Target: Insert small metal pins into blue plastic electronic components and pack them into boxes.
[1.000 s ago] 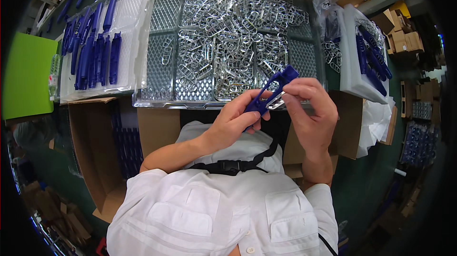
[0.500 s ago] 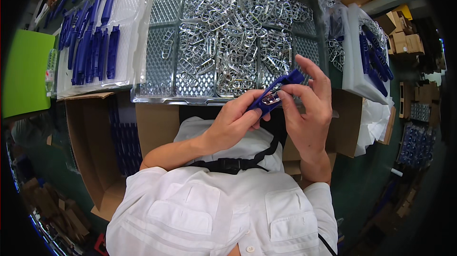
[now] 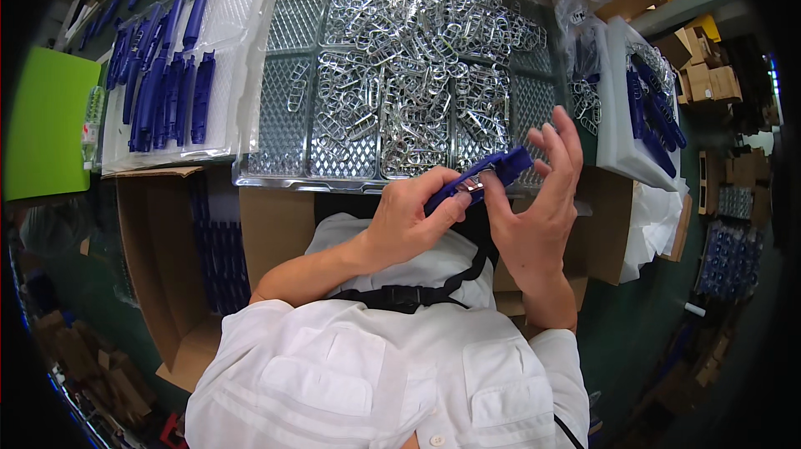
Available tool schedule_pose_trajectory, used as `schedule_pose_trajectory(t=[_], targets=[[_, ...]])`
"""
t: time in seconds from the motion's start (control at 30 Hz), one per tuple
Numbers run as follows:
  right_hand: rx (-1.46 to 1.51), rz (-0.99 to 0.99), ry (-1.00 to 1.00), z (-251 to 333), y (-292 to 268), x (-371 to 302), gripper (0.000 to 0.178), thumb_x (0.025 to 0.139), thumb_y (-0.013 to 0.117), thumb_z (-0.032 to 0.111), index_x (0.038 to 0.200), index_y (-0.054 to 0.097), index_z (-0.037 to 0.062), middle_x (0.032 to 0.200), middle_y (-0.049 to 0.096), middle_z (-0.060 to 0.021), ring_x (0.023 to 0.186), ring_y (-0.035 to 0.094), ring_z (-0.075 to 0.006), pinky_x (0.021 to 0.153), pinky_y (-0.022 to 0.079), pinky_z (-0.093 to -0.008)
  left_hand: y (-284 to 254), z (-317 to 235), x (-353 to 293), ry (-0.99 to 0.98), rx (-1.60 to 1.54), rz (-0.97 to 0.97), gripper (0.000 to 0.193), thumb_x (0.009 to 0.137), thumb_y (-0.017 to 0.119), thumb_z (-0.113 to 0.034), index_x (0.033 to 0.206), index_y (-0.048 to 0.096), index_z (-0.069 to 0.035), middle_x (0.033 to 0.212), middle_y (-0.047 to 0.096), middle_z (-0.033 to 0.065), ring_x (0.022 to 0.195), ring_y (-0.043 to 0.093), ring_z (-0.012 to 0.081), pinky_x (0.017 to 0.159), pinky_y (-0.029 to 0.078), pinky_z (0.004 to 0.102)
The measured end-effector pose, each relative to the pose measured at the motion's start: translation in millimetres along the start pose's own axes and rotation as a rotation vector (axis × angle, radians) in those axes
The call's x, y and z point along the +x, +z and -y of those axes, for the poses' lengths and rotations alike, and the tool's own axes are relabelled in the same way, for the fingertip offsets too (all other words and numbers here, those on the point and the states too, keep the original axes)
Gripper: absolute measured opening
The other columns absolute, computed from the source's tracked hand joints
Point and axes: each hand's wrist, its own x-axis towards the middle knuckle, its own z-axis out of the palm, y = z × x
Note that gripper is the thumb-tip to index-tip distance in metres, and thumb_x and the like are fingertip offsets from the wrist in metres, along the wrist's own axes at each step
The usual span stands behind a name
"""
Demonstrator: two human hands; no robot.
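Observation:
My left hand point(image 3: 410, 217) grips a blue plastic strip point(image 3: 482, 176) with a small silver metal clip at its middle, just in front of my chest. My right hand point(image 3: 538, 203) is on the strip's right side, thumb against the clip, with the other fingers spread and raised. Both hands hover at the near edge of a large clear mesh tray point(image 3: 284, 128) piled with several silver metal clips point(image 3: 417, 65).
A white tray point(image 3: 221, 48) with several blue strips point(image 3: 163, 86) lies at the left, beside a green sheet point(image 3: 42, 132). Another white tray point(image 3: 622, 144) with blue strips point(image 3: 655, 111) sits at the right. An open cardboard box point(image 3: 167, 282) with blue parts stands lower left.
The blue strip and both hands have dropped slightly toward my chest. My right hand's fingers have opened and spread, leaving mainly the thumb on the clip.

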Motion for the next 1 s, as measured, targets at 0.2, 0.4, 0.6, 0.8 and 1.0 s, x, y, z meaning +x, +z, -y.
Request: schedule_pose_trajectory(t=[0.2, 0.4, 0.6, 0.8, 1.0], targets=[[-0.116, 0.208, 0.007, -23.3, -9.3, -0.9, 0.043, 0.084, 0.082, 0.001, 0.122, 0.063, 0.0021, 0.114, 0.071, -0.0123, 0.095, 0.073, -0.0246, 0.08, 0.058, -0.0351, -2.5, -13.4, 10.1, -0.012, 0.2, 0.043, 0.022, 0.106, 0.064, -0.017, 0.11, 0.07, 0.004, 0.079, 0.075, 0.0071, 0.072, 0.072, 0.0103, 0.064, 0.058, 0.0268], [-0.072, 0.239, 0.09, -21.0, -8.7, -13.7, 0.038, 0.083, 0.082, 0.005, 0.112, 0.059, 0.0023, 0.104, 0.067, -0.0126, 0.087, 0.071, -0.034, 0.074, 0.057, -0.0416, 1.6, -9.0, 15.6, -0.104, 0.208, 0.04, 0.02, 0.102, 0.068, -0.015, 0.097, 0.071, 0.004, 0.076, 0.075, 0.0079, 0.07, 0.072, 0.01, 0.062, 0.057, 0.0264], [-0.056, 0.255, 0.047, -27.6, -0.2, -17.1, 0.034, 0.084, 0.079, 0.003, 0.109, 0.056, 0.0034, 0.1, 0.065, -0.0127, 0.084, 0.07, -0.0344, 0.071, 0.055, -0.0429, -2.5, -0.4, 16.6, -0.047, 0.272, -0.047, 0.016, 0.097, 0.073, -0.012, 0.089, 0.071, 0.002, 0.07, 0.073, 0.0058, 0.063, 0.065, 0.0055, 0.055, 0.049, 0.0237], [0.171, 0.188, -0.04, -36.2, 3.6, -2.0, 0.041, 0.081, 0.078, -0.008, 0.112, 0.054, 0.0044, 0.105, 0.067, -0.0145, 0.084, 0.07, -0.0293, 0.077, 0.058, -0.0358, -13.2, -29.9, 20.4, 0.057, 0.399, -0.005, 0.017, 0.093, 0.078, -0.013, 0.1, 0.071, 0.001, 0.076, 0.073, 0.007, 0.066, 0.068, 0.0126, 0.06, 0.052, 0.0285], [0.448, 0.099, -0.192, -46.0, -4.0, 0.4, 0.063, 0.075, 0.087, -0.006, 0.127, 0.054, 0.0044, 0.116, 0.068, -0.0201, 0.1, 0.069, -0.028, 0.081, 0.057, -0.0364, -56.5, -57.7, 11.2, 0.36, 0.441, 0.216, 0.044, 0.097, 0.073, -0.011, 0.138, 0.064, 0.0, 0.122, 0.07, 0.019, 0.104, 0.071, 0.032, 0.089, 0.057, 0.038]])
